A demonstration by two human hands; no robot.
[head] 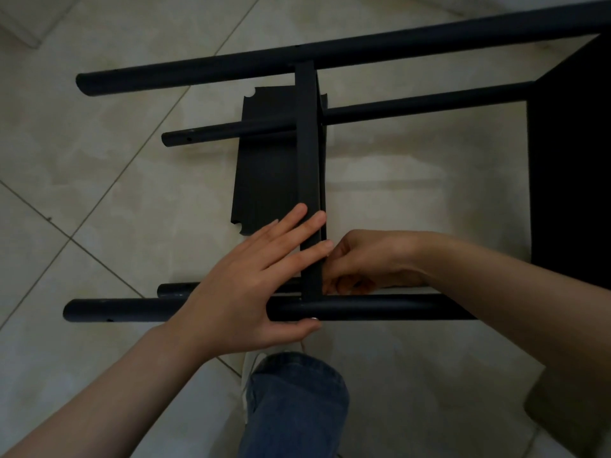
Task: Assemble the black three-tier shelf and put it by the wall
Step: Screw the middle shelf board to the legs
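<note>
Pale tiled floor point(115, 200) with dark grout lines fills the view from above. Nearest the camera are a bent knee point(294, 401) in blue jeans and the tip of a white shoe point(253, 361).

Just beyond them the black shelf point(413, 105) lies on its side on the floor, partly put together. Its front pole point(380, 307) runs left to right.

The left hand point(244, 285) straddles this pole. Its thumb lies along the pole's near side, and its straight, spread fingers rest on the edge of a shelf board point(307, 143) that stands on edge and runs away from the camera.

The right hand point(367, 259) is tucked against the other side of that board where it meets the pole. Its fingers are curled, and whether they hold anything cannot be told.

Farther off, a loose board point(264, 166) with notched corners lies flat under the frame. An end board point(568, 160) stands at the right, and the far pole point(231, 72) crosses the top.
</note>
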